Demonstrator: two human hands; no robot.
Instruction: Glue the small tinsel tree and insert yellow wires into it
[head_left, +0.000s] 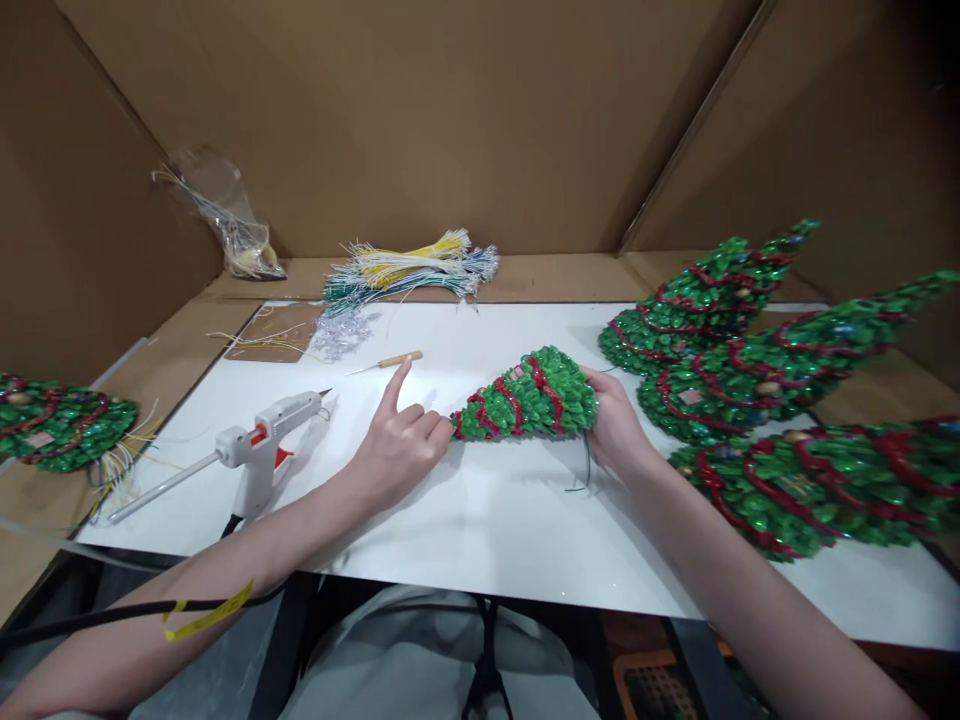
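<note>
At desk centre | right hand (616,425) grip wraps base of small green tree (529,397), held on its side just above white desk (487,520) | left hand (397,445) pinches tree tip, index raised | advice: keep base steady, pinch lightly | glue gun (259,445) near left.

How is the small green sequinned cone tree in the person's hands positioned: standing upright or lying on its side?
On its side. The small green sequinned cone tree lies across the white board, tip pinched by the left hand, base held by the right hand.
</note>
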